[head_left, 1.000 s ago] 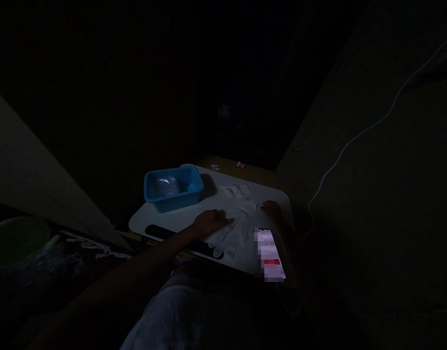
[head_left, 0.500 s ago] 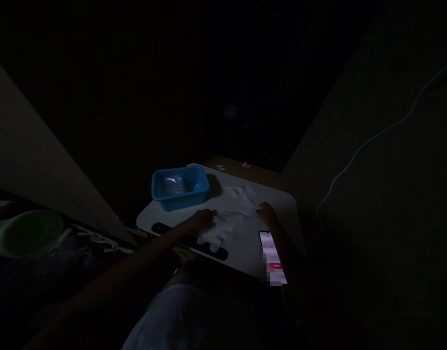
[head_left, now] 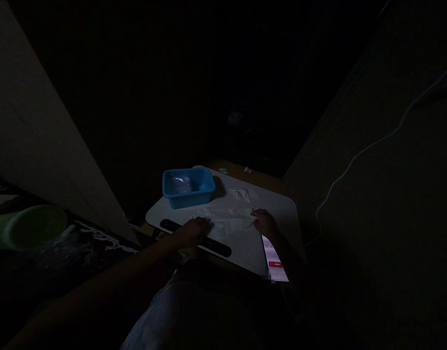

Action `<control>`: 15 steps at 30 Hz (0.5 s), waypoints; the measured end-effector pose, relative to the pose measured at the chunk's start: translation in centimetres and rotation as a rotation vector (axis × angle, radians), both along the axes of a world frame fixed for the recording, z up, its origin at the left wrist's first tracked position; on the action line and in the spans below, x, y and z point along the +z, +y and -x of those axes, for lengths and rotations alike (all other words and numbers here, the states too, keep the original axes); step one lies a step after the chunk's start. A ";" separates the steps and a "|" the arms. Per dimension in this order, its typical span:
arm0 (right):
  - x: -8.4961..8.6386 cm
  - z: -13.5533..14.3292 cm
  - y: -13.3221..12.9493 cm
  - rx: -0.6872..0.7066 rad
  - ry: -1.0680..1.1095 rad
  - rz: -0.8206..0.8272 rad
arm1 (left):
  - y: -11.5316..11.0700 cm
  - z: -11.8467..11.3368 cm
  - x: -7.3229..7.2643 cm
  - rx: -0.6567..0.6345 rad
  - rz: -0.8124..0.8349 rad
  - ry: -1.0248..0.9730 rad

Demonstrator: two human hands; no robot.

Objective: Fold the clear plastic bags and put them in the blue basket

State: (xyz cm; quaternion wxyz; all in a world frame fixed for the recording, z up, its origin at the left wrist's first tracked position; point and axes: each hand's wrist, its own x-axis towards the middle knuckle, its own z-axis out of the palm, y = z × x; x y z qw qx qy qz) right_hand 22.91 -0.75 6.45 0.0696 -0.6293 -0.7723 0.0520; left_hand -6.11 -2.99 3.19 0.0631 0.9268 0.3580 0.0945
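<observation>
A thin white cloth (head_left: pixel 229 221) lies spread on the small white table (head_left: pixel 245 253), its outline faint in the dark. My left hand (head_left: pixel 196 231) is at the cloth's left end, knuckles bent and fingertips curled at its edge. At the right end is my right hand (head_left: pixel 265 223), its fingers reaching left and somewhat apart over the cloth. A small folded white piece (head_left: pixel 241 194) lies just beyond the cloth. The low light hides fine detail of the fingers.
A blue plastic basin (head_left: pixel 189 199) with a clear plastic packet stands at the table's back left. A lit phone (head_left: pixel 276 262) lies under my right forearm. Small scraps rest on the wooden ledge (head_left: pixel 263 176) behind. A green tub (head_left: pixel 37 226) is at far left, a white cable (head_left: pixel 351 165) at right.
The white cloth, bunched and raised between both hands before, now lies flatter on the table. My left hand has moved slightly left, and the right hand is lower. The view has shifted a little.
</observation>
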 end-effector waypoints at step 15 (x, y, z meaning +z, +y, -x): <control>-1.3 -0.1 -0.2 0.148 -0.276 -0.105 | 0.5 2.6 -2.7 -0.011 0.023 -0.077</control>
